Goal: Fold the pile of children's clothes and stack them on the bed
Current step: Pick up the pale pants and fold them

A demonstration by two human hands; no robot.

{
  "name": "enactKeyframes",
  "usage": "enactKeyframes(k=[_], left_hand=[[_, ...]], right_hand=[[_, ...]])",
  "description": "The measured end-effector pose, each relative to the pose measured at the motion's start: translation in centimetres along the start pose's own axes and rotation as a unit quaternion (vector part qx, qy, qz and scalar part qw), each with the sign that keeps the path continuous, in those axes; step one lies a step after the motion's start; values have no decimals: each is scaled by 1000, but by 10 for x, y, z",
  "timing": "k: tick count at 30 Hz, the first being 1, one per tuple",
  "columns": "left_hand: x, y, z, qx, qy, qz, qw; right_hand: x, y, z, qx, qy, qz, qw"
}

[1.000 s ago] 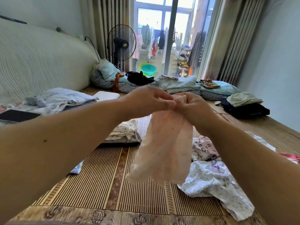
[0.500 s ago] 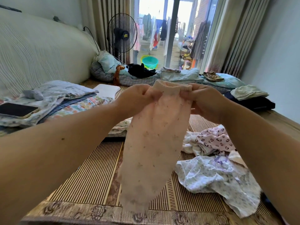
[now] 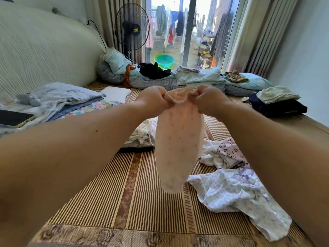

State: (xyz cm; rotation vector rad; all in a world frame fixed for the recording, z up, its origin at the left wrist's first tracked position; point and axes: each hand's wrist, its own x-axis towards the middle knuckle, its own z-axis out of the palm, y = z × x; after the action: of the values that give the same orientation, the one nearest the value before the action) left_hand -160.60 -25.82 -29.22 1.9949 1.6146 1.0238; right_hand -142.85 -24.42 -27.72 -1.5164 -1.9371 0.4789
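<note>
Pale pink knit cloth, speckled with tiny dark flecks, is bunched at its top edge between two hands. The left hand point(image 3: 153, 99) has its fingers curled round one side of the gathered opening, and the right hand point(image 3: 210, 100) pinches the other side, the two fists close together with the rim puckered between them. From there the pink garment point(image 3: 179, 139) hangs straight down in a narrow tapering shape, its rounded lower end in the air above the bamboo mat point(image 3: 99, 193) that covers the bed. It may be a small pair of leggings or a sleeve; the folds hide which.

Below and to the right of the hanging cloth, a crumpled white floral garment point(image 3: 231, 191) lies spread on the mat, and just beyond it sits a rumpled heart-print piece point(image 3: 226, 152). Behind the pink garment, to its left, a small folded stack point(image 3: 140, 136) rests on the mat. Further left a dark phone point(image 3: 14, 117) lies on layered bedding. At the far right edge a folded dark pile point(image 3: 277, 106) carries a pale green piece. A standing fan point(image 3: 131, 27) is by the curtains.
</note>
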Motion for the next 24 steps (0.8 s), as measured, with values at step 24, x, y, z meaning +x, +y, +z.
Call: enactKeyframes(k=[24], left_hand=[[-206, -114, 100, 93, -441, 42, 892]], right_hand=[[-204, 109, 108, 44, -425, 93, 899]])
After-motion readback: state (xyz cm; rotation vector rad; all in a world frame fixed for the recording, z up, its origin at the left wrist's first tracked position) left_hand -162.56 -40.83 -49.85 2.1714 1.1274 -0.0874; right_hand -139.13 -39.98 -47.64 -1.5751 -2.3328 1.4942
